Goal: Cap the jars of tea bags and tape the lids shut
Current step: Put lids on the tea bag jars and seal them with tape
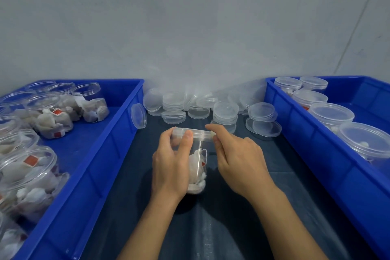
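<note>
Now, with our left hand (168,167) gripping the jar (195,162) and our right hand (236,158) pinching its lid (194,133), we could seat it crooked.

Pretty tight lane here. My hands only get the dark strip of bench (242,217) between the two blue bins. The left bin (95,175) is packed with open jars of tea bags (50,116), so its near wall and those rims block any sideways reach. The right bin (316,154) is lined with capped jars (331,114) along its inner wall, same deal. Straight ahead, the heap of loose lids (223,112) fills the back of the bench up to the wall (190,27), with one lid (138,115) leaning on the left bin. The open room is the bare bench nearest me and beside the jar (197,167) I'm holding.
</note>
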